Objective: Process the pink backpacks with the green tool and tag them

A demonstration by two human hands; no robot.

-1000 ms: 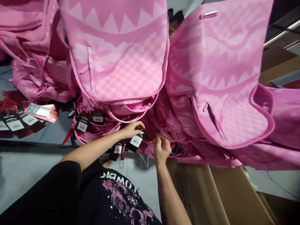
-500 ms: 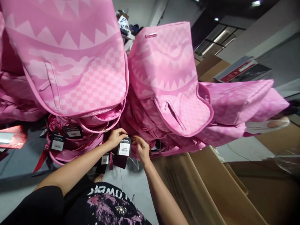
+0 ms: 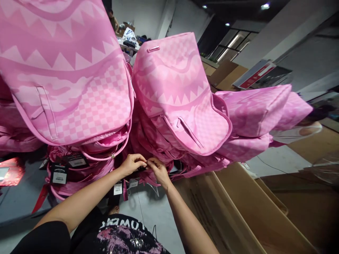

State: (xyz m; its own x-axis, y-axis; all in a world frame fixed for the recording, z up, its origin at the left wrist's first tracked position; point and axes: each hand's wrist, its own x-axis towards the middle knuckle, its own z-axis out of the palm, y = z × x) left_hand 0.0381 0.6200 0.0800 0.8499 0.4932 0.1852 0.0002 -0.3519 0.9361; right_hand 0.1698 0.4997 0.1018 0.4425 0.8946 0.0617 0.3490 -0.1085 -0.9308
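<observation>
My left hand [image 3: 133,164] and my right hand [image 3: 159,172] meet fingertip to fingertip, both pinched, at the lower edge of a pile of pink backpacks. A small dark bit shows between the fingertips, too small to make out. Just above is a pink backpack [image 3: 182,95] with a toothed print and a front zip. To the left stands a larger pink backpack [image 3: 71,81] on more pink bags. Below my left hand hang a black tag with a white barcode label [image 3: 118,189] and another tag [image 3: 133,183], seen at a slant. More black tags [image 3: 59,176] hang farther left.
Large open cardboard boxes [image 3: 219,208] stand on the floor to the right. More pink bags [image 3: 254,113] lie at the right end of the pile. At far left is a shiny red packet [image 3: 13,171] on a dark surface. A person [image 3: 113,21] is in the background.
My hands have come together at the fingertips. The black tag that faced me below my left hand no longer shows its label there. The view has shifted slightly to the right.
</observation>
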